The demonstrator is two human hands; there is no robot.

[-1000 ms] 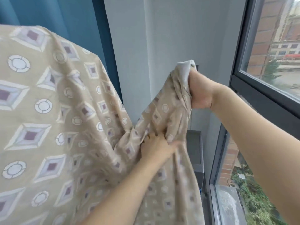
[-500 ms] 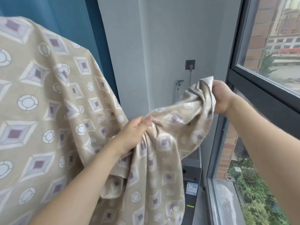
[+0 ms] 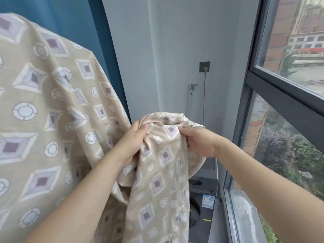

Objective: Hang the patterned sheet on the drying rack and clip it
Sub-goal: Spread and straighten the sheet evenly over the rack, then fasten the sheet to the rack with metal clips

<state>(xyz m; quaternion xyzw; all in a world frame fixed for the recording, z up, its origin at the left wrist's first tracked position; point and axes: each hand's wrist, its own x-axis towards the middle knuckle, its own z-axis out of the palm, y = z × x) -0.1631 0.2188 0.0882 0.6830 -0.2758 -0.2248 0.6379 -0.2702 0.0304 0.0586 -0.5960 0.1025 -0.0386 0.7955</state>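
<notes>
The patterned sheet [image 3: 43,111] is beige with purple diamonds and white circles. Its large left part hangs draped over something hidden beneath it, high at the left. A bunched end of the sheet is held up in the middle. My left hand [image 3: 133,142] grips this bunch from the left, fingers curled into the folds. My right hand [image 3: 198,142] pinches the cloth's edge from the right. The hands are close together at the same height. No rack bar or clip shows.
A dark washing machine [image 3: 203,199] stands below against the grey wall. Above it are a wall socket [image 3: 204,66] with a cable and a tap [image 3: 192,86]. A large dark-framed window [image 3: 280,95] runs along the right. A blue curtain [image 3: 73,20] hangs behind the sheet.
My right hand has come down and left with the sheet's end, from high near the window to beside my left hand. My left hand has moved up and right along the cloth.
</notes>
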